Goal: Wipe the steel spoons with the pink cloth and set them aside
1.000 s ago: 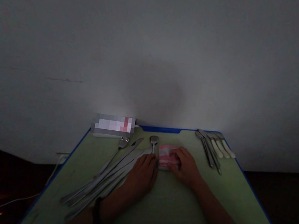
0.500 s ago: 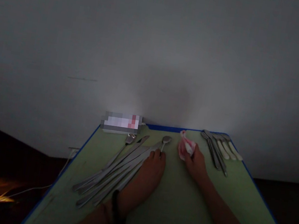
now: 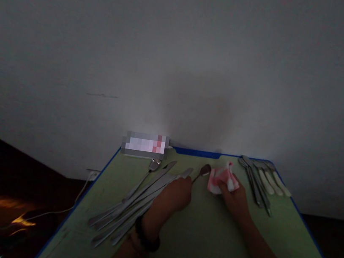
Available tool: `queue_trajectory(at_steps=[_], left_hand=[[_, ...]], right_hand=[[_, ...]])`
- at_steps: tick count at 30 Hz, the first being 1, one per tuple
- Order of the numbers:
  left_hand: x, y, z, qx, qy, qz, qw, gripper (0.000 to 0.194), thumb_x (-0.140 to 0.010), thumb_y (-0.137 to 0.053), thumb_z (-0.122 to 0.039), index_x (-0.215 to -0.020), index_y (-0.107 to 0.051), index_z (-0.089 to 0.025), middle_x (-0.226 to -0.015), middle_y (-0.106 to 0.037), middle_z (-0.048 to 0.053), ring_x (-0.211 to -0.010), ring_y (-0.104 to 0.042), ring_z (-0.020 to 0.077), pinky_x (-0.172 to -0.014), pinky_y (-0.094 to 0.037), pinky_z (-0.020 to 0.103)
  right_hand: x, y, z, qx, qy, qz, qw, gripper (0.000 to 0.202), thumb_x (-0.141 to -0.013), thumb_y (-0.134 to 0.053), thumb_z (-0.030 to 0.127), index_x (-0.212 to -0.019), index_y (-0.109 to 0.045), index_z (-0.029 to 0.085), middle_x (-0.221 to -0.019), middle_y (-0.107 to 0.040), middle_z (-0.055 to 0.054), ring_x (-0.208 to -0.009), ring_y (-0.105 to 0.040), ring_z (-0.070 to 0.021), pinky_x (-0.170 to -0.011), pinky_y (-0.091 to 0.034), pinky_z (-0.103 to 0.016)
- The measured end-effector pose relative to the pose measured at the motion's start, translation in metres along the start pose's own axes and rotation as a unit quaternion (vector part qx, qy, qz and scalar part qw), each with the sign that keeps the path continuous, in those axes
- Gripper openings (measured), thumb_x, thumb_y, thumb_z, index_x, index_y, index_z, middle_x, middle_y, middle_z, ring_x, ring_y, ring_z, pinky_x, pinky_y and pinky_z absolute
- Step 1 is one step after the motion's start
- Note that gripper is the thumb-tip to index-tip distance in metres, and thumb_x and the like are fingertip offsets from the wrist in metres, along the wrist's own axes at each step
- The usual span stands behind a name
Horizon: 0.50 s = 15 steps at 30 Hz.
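Gripping the small spoon (image 3: 205,170) by its handle, the left hand (image 3: 177,196) is closed in a fist just left of the pink-and-white cloth (image 3: 221,179). The right hand (image 3: 236,200) is clamped on that cloth, pinching it from its near right side, thumb on top and one corner sticking up. A second ago the cloth lay as a flat folded square under the right fingers; half a second ago it was bunched tight; now it is spread wider and loosely crumpled. The small spoon has changed too — its handle ran nearly straight toward the person before, and now it slants, with the bowl aimed at the cloth's left edge. Bowl and cloth meet in the view, though whether they touch I cannot tell.

Left of the cloth, beyond the fist, the long knives (image 3: 141,199) lie fanned out as they did earlier, with a long spoon (image 3: 154,165) along their outer side. Farther left of the cloth and behind it stands a white box (image 3: 144,145), its face blurred into blocks. To the right of the cloth, dark metal cutlery (image 3: 255,187) and white-handled cutlery (image 3: 266,180) rest side by side, unchanged — all on the green, blue-edged tabletop (image 3: 199,252). A dark bracelet (image 3: 144,238) circles the left wrist.
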State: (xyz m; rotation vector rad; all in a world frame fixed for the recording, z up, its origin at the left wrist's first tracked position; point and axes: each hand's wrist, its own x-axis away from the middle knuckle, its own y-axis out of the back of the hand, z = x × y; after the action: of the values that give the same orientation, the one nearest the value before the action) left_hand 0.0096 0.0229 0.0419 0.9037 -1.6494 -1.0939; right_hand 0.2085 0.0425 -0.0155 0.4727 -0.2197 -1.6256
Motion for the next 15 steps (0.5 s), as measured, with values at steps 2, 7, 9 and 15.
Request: queue_trajectory(at_steps=[2,7,9,15], left_hand=[[0.005,0.010,0.010,0.014,-0.031,0.033,0.999,0.021,-0.084,-0.046,-0.014,-0.100,-0.058,-0.011,-0.092,-0.069,0.015,-0.081,-0.068,0.0233,-0.062,-0.050,0.027],[0.027,0.042,0.025,0.041,-0.057,0.032,0.997,0.025,-0.089,-0.036,-0.018,-0.101,-0.058,-0.014,-0.092,-0.068,0.011,-0.082,-0.066,0.0207,-0.065,-0.047,0.029],[0.035,0.053,0.029,0.063,-0.047,0.007,0.997,0.027,-0.091,-0.033,-0.020,-0.099,-0.058,-0.014,-0.087,-0.068,0.010,-0.078,-0.065,0.0204,-0.065,-0.046,0.030],[0.047,0.072,0.039,0.149,-0.019,-0.098,0.984,0.031,-0.094,-0.031,-0.034,-0.089,-0.058,-0.018,-0.079,-0.065,0.006,-0.072,-0.060,0.0184,-0.063,-0.041,0.029]], right_hand=[[-0.001,0.001,-0.002,-0.031,-0.043,-0.008,0.999,0.033,-0.078,-0.053,0.048,-0.075,-0.058,0.016,-0.059,-0.058,-0.002,-0.055,-0.051,-0.0167,-0.053,-0.040,-0.028],[-0.003,0.006,-0.001,-0.111,-0.102,-0.062,0.987,0.036,-0.079,-0.050,0.051,-0.077,-0.061,0.017,-0.064,-0.062,-0.003,-0.060,-0.056,-0.0198,-0.056,-0.044,-0.030],[-0.003,0.008,0.007,-0.096,-0.099,-0.036,0.990,0.030,-0.078,-0.053,0.047,-0.076,-0.061,0.018,-0.065,-0.063,-0.004,-0.060,-0.057,-0.0207,-0.056,-0.044,-0.031],[-0.019,0.024,0.062,0.003,0.038,-0.083,0.996,0.017,-0.076,-0.059,0.034,-0.086,-0.056,0.021,-0.082,-0.060,-0.003,-0.072,-0.056,-0.0189,-0.062,-0.046,-0.031]])
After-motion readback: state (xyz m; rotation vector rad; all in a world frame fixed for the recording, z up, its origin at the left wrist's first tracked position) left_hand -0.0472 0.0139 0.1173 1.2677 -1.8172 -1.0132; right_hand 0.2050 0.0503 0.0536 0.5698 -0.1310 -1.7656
